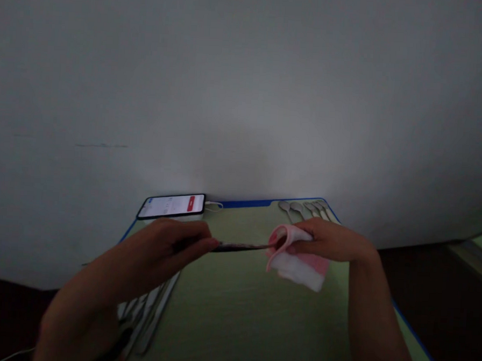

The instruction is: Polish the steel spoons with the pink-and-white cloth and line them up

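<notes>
My left hand is closed on one end of a thin metal utensil, held level above the table. A pink and white cloth is folded around the utensil's other end, and my right hand pinches that cloth. Cloth and fingers hide both ends of the utensil, so its exact kind does not show. Beyond my right hand, spoons and several other pieces of cutlery lie side by side at the far right corner.
The pale green table has a blue rim and stands against a grey wall. A lit phone with a white cable lies at the far left. Several long metal utensils rest below my left forearm.
</notes>
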Demonstrator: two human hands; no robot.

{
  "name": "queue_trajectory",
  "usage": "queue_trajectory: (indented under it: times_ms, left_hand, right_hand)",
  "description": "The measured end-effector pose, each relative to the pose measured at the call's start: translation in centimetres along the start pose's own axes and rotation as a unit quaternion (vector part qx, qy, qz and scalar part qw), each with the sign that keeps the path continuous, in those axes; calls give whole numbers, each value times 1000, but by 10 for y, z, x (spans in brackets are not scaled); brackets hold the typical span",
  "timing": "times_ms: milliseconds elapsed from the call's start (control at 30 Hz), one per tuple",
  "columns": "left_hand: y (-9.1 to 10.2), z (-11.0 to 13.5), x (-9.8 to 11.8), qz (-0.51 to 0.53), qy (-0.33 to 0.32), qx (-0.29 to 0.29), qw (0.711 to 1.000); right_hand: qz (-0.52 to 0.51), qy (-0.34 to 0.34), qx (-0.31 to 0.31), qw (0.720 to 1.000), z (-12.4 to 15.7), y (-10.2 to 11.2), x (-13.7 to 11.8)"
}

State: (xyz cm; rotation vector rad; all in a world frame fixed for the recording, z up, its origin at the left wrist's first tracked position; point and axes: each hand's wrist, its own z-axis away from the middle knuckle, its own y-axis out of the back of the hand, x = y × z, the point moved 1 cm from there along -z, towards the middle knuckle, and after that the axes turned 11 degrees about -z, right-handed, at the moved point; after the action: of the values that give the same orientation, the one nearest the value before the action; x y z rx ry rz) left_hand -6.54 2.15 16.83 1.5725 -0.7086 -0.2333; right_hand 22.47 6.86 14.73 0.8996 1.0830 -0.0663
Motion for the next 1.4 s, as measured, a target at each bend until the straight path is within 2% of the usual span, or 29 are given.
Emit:
queue_trajectory:
  times_ms: [100, 200, 300, 433, 500, 533, 633, 733, 833, 1033, 1200, 1333, 1400]
  left_hand:
    - [-4, -1, -2, 5, 25, -62, 998]
    - [-12, -8, 8, 30, 30, -91, 995]
    - [-22, -19, 24, 57, 32, -68, 996]
    - [-28, -30, 36, 100, 3, -47, 994]
    - [-28, -32, 35, 107, -3, -46, 993]
    - [-26, -32, 34, 105, -5, -48, 993]
    - [-23, -29, 30, 93, -22, -60, 994]
    - [-19, -24, 27, 81, -43, -75, 993]
    - [-15, -17, 25, 70, -35, -78, 994]
    - [-8, -11, 25, 68, -19, -61, 996]
    - [-10, -13, 30, 65, -26, -47, 996]
    - [-13, -15, 35, 35, -36, -44, 998]
    - [-13, -15, 34, 35, -34, -49, 998]
  right_hand:
    - [20, 21, 71, 997, -1, 2, -1]
    - [19, 27, 148, 988, -3, 1, -2]
    - [-21, 43, 213, 976, -7, -2, -2]
    - [-104, 69, 307, 943, -7, -1, 2]
    - [-114, 66, 276, 952, -2, 1, 1]
    - [-109, 60, 231, 965, 0, 1, 0]
    - [-66, 55, 42, 995, 6, -1, -9]
    - [-10, 55, -57, 997, 4, -9, -20]
    - [-8, 61, -76, 995, -4, -17, -27]
    - [-21, 79, -40, 996, -12, -20, -30]
    - [-18, 80, -24, 996, -10, -23, -34]
    - [-33, 82, -37, 995, -11, -28, -38]
    - [-35, 84, -19, 996, -14, -30, -40]
